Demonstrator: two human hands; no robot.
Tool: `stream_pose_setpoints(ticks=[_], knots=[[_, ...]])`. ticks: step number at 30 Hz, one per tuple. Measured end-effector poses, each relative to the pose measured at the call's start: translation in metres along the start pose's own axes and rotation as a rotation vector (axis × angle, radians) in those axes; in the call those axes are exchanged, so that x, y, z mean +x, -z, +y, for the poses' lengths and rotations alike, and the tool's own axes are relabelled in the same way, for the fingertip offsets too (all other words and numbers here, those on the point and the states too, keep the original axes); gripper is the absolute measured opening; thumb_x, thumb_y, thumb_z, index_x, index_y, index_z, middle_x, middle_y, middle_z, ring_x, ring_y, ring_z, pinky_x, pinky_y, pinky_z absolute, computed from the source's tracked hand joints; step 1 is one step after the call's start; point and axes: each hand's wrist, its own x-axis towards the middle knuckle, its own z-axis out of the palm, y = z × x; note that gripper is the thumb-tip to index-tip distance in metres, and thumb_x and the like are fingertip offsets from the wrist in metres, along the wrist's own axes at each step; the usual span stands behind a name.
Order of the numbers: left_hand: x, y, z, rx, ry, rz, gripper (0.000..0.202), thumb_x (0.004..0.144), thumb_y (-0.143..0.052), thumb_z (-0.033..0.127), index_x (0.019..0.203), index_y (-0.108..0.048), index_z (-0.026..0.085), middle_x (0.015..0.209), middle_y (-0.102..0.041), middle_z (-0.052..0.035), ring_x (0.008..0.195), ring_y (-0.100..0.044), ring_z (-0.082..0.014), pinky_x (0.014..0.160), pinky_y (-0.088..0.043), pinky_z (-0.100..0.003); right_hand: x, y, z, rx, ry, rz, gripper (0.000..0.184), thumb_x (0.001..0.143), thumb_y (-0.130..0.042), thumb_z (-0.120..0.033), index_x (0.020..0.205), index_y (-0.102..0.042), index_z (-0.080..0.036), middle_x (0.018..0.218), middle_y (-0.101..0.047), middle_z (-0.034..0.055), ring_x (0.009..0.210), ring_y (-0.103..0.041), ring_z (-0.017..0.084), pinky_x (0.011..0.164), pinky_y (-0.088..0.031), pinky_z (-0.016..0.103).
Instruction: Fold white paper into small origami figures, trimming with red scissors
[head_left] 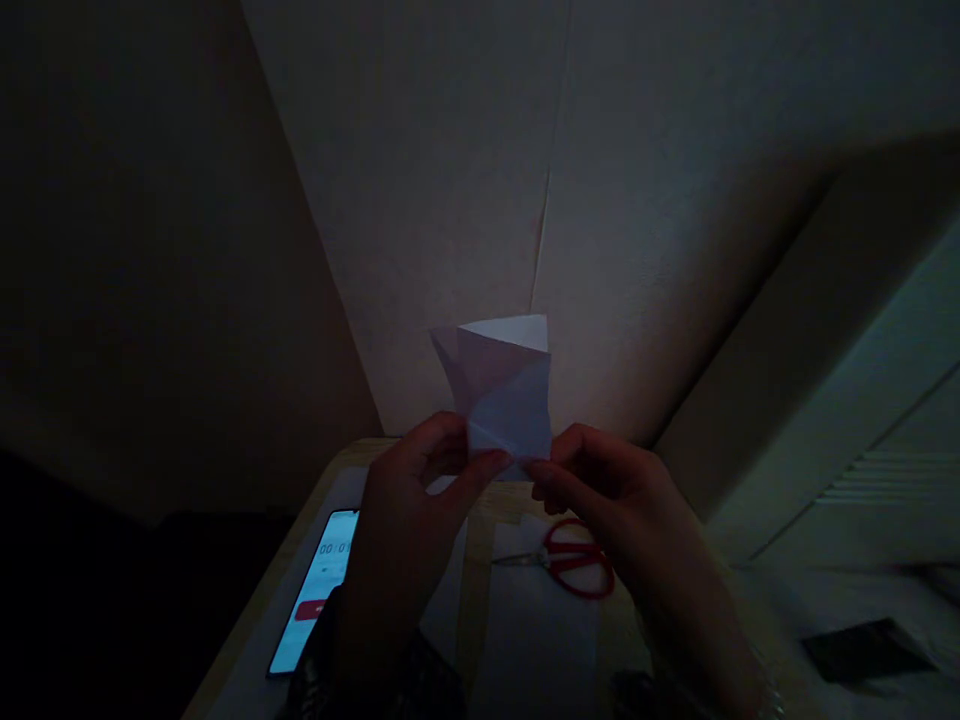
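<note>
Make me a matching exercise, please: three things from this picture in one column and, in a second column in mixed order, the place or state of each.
1. folded paper
2. scissors
3. phone

A. lies at the left, screen lit
B. held up, pinched between the left hand and the right hand
C. red handles, lying on the white sheet

Pairs: 1-B, 2-C, 3-A

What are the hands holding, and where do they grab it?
A folded white paper, pinched at its bottom edge by the left hand and right hand.
</note>
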Motion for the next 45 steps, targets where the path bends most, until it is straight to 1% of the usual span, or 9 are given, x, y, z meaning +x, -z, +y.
stream_pose_setpoints(ticks=[5,8,14,20,23,27,34,41,45], knots=[[0.003,0.000,-0.003,-0.042,-0.011,-0.025,0.010,0.071,-0.071,0.021,0.062,-0.066,0.021,0.058,-0.066,0.0067,0.056,-0.061,-0.0104,0.057,-0.048,-0.020,0.000,0.004,0.000,-0.059,0.038,-0.013,0.022,0.075,-0.073,-0.032,0.061,-0.061,-0.020,0.056,-0.060,-0.0027,0.055,-0.055,0.012,0.051,-0.039,0.022],[0.002,-0.001,-0.004,0.002,-0.050,0.023,0.019,0.075,-0.067,0.024,0.058,-0.062,0.021,0.054,-0.059,0.0067,0.053,-0.055,-0.0096,0.054,-0.044,-0.019,-0.002,0.007,-0.001,-0.117,0.054,-0.034,0.023,0.078,-0.071,-0.034,0.062,-0.060,-0.020,0.057,-0.060,-0.0024,0.054,-0.054,0.012,0.049,-0.038,0.022],[-0.002,-0.003,-0.002,-0.014,-0.061,0.095,0.009,0.069,-0.074,0.025,0.070,-0.066,0.021,0.068,-0.067,0.0027,0.070,-0.063,-0.0156,0.065,-0.049,-0.025,-0.007,0.012,-0.002,-0.243,0.096,-0.067,0.023,0.080,-0.068,-0.032,0.062,-0.059,-0.021,0.058,-0.060,-0.0017,0.056,-0.054,0.013,0.049,-0.038,0.022],[-0.001,-0.003,-0.004,-0.056,-0.105,0.190,0.020,0.070,-0.073,0.023,0.055,-0.059,0.021,0.055,-0.057,0.0061,0.057,-0.054,-0.0116,0.057,-0.044,-0.022,-0.007,0.012,-0.002,-0.282,0.121,-0.103,0.026,0.081,-0.069,-0.033,0.061,-0.059,-0.021,0.059,-0.060,-0.0031,0.056,-0.054,0.012,0.054,-0.039,0.023],[0.001,-0.004,-0.009,-0.142,-0.160,0.233,0.016,0.068,-0.075,0.021,0.058,-0.063,0.021,0.055,-0.060,0.0067,0.055,-0.056,-0.0105,0.054,-0.046,-0.019,-0.006,0.011,-0.002,-0.316,0.134,-0.102,0.026,0.081,-0.068,-0.030,0.059,-0.057,-0.021,0.058,-0.060,-0.0034,0.057,-0.054,0.012,0.054,-0.039,0.023],[0.002,-0.004,-0.011,-0.185,-0.208,0.267,0.012,0.064,-0.078,0.017,0.064,-0.067,0.021,0.060,-0.064,0.0067,0.061,-0.061,-0.0097,0.061,-0.050,-0.017,-0.004,0.009,-0.001,-0.372,0.150,-0.097,0.024,0.082,-0.067,-0.027,0.061,-0.058,-0.021,0.059,-0.061,-0.0042,0.056,-0.054,0.012,0.055,-0.039,0.022],[0.001,-0.001,-0.007,-0.257,-0.210,0.350,0.012,0.066,-0.076,0.017,0.058,-0.067,0.020,0.053,-0.064,0.0072,0.051,-0.057,-0.0063,0.048,-0.045,-0.012,-0.004,0.005,-0.002,-0.378,0.193,-0.162,0.027,0.082,-0.068,-0.026,0.059,-0.056,-0.020,0.056,-0.057,-0.0053,0.053,-0.050,0.010,0.053,-0.036,0.020],[0.001,0.000,-0.007,-0.282,-0.230,0.358,0.011,0.065,-0.077,0.012,0.066,-0.073,0.022,0.061,-0.071,0.0068,0.058,-0.065,-0.0075,0.055,-0.051,-0.012,-0.004,0.007,0.002,-0.401,0.198,-0.169,0.028,0.082,-0.066,-0.027,0.058,-0.053,-0.020,0.054,-0.054,-0.0049,0.052,-0.048,0.011,0.051,-0.034,0.021],[0.001,0.002,-0.007,-0.322,-0.212,0.426,0.010,0.063,-0.079,0.016,0.061,-0.072,0.021,0.054,-0.067,0.0072,0.049,-0.058,-0.0057,0.045,-0.045,-0.010,-0.004,0.007,0.003,-0.415,0.190,-0.202,0.029,0.083,-0.064,-0.028,0.058,-0.051,-0.020,0.054,-0.054,-0.0044,0.052,-0.047,0.011,0.050,-0.033,0.021]])
